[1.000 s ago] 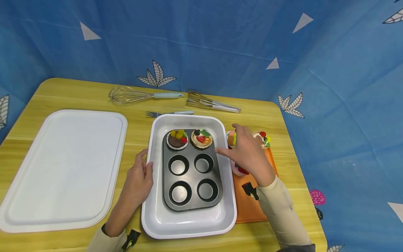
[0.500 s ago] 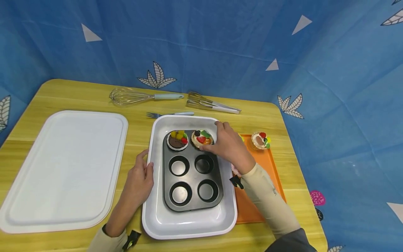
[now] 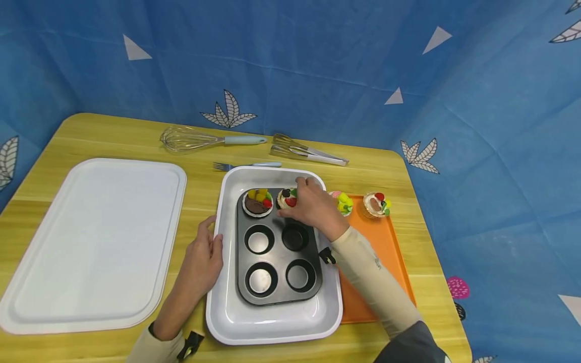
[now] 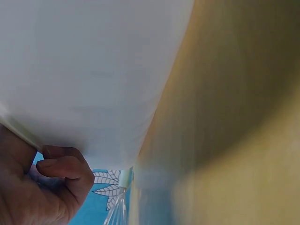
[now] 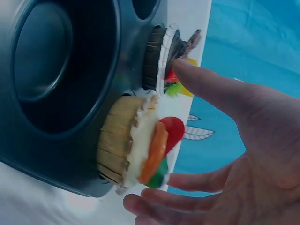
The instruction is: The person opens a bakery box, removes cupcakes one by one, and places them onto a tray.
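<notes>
My left hand (image 3: 200,262) grips the left rim of a deep white tray (image 3: 272,327), its fingertips against the outer wall (image 4: 93,93). Inside that tray lies a dark muffin pan (image 3: 281,297) with two rows of cups. A chocolate tart with fruit (image 3: 257,204) sits in the far left cup. The far right cup holds a cream tart with a strawberry and orange slice (image 5: 126,140), partly covered by my right hand (image 3: 313,204) in the head view. In the right wrist view, thumb and fingers are spread on either side of the cream tart, with gaps showing.
An orange tray (image 3: 363,297) at the right carries a yellow-topped tart (image 3: 343,203) and another fruit tart (image 3: 375,204). A flat white tray (image 3: 97,242) lies at the left. Behind are a whisk (image 3: 213,139), a fork (image 3: 247,165) and tongs (image 3: 310,154).
My right hand has moved left from above the orange tray to the cream tart in the muffin pan, uncovering the yellow-topped tart. The left hand has stayed on the tray rim.
</notes>
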Tool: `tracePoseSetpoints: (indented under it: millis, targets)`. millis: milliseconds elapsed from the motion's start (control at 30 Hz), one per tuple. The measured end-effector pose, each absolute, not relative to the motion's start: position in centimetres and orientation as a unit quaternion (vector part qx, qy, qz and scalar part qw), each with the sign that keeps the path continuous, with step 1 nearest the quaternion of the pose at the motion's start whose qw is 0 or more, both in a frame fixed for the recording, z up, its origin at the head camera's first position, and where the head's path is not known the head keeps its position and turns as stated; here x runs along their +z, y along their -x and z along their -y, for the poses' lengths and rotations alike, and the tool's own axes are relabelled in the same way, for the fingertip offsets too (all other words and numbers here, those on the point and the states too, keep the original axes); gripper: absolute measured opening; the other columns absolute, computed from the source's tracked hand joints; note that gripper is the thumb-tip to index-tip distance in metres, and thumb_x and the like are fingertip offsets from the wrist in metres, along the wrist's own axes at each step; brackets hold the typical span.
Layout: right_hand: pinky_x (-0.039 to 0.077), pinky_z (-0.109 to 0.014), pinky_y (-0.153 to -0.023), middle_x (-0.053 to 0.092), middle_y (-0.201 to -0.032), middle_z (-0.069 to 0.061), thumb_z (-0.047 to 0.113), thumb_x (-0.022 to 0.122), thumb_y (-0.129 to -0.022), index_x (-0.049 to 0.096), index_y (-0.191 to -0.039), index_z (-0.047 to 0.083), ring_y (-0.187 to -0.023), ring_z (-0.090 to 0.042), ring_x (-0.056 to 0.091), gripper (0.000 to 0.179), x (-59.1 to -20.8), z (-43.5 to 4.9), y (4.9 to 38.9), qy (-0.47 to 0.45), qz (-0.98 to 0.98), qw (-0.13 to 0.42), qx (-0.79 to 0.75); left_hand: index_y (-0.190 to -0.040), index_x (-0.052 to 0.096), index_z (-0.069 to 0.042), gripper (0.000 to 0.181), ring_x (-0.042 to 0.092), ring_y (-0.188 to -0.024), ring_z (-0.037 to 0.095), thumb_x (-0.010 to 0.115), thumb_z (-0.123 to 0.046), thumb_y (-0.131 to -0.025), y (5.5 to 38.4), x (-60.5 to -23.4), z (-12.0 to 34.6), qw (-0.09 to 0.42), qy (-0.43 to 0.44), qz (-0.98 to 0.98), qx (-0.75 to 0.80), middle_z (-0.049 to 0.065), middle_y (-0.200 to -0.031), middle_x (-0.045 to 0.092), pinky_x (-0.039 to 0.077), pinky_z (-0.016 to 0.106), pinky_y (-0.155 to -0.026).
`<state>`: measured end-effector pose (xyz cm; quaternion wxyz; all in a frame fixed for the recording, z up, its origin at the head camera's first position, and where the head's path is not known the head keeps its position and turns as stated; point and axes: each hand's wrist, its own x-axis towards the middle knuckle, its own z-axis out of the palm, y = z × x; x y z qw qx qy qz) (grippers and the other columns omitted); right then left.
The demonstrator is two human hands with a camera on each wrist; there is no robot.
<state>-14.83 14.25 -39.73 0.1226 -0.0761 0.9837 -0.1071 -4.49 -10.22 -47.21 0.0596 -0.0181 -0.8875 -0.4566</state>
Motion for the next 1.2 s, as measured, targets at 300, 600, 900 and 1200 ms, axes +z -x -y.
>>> tracePoseSetpoints:
  millis: [300, 600, 900, 1200]
  targets:
    - [0.052, -0.047, -0.09, 0.049, -0.137, -0.025, 0.058, 0.081, -0.076, 0.039, -0.146, -0.005, -0.105, -0.034, 0.058, 0.103, -40.7, -14.1, 15.6, 0.071, -0.981, 0.141, -0.112, -0.143, 0.041, 0.003, 0.043, 0.049, -0.062, 0.023, 0.049, -0.009, -0.102, 4.6, -47.3, 10.0, 0.054, 0.016, 0.887, -0.457, 0.006, -0.072, 0.047, 0.043, 0.038, -0.062]
    - [0.05, -0.045, -0.086, 0.054, -0.12, -0.019, 0.051, 0.081, -0.079, 0.052, -0.132, -0.002, -0.1, -0.032, 0.053, 0.08, -41.5, -14.1, 15.9, 0.068, -0.982, 0.147, -0.098, -0.143, 0.041, 0.002, 0.043, 0.048, -0.061, 0.021, 0.049, -0.009, -0.102, 4.5, -47.4, 9.9, 0.055, 0.016, 0.888, -0.456, 0.006, -0.071, 0.046, 0.042, 0.037, -0.061]
    - [0.048, -0.042, -0.081, 0.053, -0.1, -0.017, 0.037, 0.082, -0.079, 0.06, -0.103, 0.001, -0.091, -0.032, 0.052, 0.049, -42.3, -14.0, 16.5, 0.087, -0.982, 0.126, -0.112, -0.144, 0.041, 0.001, 0.043, 0.047, -0.061, 0.021, 0.048, -0.009, -0.103, 4.4, -47.1, 9.9, 0.048, 0.013, 0.889, -0.455, 0.006, -0.073, 0.046, 0.041, 0.038, -0.061]
    - [0.048, -0.04, -0.073, 0.055, -0.089, -0.014, 0.035, 0.084, -0.077, 0.063, -0.092, 0.001, -0.085, -0.03, 0.053, 0.043, -42.4, -13.9, 16.9, 0.094, -0.982, 0.116, -0.119, -0.144, 0.04, 0.002, 0.044, 0.044, -0.058, 0.017, 0.049, -0.009, -0.103, 4.4, -47.1, 10.0, 0.049, 0.011, 0.89, -0.453, 0.005, -0.071, 0.044, 0.038, 0.034, -0.057]
